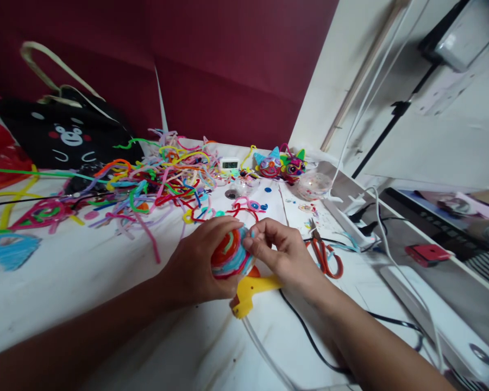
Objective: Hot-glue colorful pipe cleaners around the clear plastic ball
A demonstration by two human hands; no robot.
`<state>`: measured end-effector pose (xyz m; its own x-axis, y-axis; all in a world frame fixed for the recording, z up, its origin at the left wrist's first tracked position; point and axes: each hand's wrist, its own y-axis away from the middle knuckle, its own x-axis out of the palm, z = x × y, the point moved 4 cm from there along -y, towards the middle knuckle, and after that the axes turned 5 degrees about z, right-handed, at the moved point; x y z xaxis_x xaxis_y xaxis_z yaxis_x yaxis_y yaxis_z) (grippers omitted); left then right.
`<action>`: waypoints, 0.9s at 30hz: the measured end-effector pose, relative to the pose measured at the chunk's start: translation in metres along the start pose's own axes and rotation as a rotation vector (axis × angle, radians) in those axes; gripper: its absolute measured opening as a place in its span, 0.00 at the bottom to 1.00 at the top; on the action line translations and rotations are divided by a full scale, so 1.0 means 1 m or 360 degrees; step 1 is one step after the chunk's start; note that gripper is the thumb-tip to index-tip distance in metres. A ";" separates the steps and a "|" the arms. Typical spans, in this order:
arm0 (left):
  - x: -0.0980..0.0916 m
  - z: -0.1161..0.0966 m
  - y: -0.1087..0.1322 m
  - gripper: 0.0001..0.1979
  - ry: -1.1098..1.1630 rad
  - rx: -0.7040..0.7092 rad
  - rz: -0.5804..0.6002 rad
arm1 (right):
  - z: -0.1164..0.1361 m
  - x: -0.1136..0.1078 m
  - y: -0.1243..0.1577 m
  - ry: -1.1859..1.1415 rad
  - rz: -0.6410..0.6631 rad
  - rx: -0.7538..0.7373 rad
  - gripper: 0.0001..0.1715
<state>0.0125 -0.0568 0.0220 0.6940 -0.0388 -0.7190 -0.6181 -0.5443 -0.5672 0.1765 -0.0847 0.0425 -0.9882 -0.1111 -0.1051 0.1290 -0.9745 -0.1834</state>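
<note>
My left hand [201,258] is wrapped round a ball [228,255] coiled with red, orange, blue and white fuzzy pipe cleaner. At the ball's right side my right hand [279,247] is closed in a pinch, and a bit of light blue pipe cleaner [251,233] shows at its fingertips. Just below both hands lies a yellow glue gun [261,284], with a clear glue stick [264,353] trailing from it. My left hand hides part of the ball. To the right of my right hand are orange-handled scissors [324,255].
A tangled heap of pipe cleaners [163,174] fills the back left, before a black bag [61,133]. Two decorated balls with ears [269,163] stand behind a clear bowl [314,184]. A small digital clock [229,164], a power strip [356,217] and loose cables [309,331] are about.
</note>
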 end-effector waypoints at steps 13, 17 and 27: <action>-0.007 0.006 -0.004 0.38 0.0118 -0.0051 -0.0014 | -0.006 -0.012 -0.008 -0.0299 -0.0043 0.0094 0.24; -0.006 0.008 -0.004 0.38 0.0225 -0.0047 0.0001 | -0.008 -0.012 -0.008 -0.0277 -0.0089 0.0039 0.24; -0.005 0.009 -0.002 0.38 0.0340 0.0040 -0.0001 | -0.008 -0.011 -0.008 -0.0252 -0.0078 0.0025 0.26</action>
<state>0.0068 -0.0480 0.0235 0.7552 -0.2166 -0.6186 -0.6247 -0.5237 -0.5793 0.1870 -0.0742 0.0369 -0.9940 -0.0916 0.0594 0.0804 -0.9823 -0.1690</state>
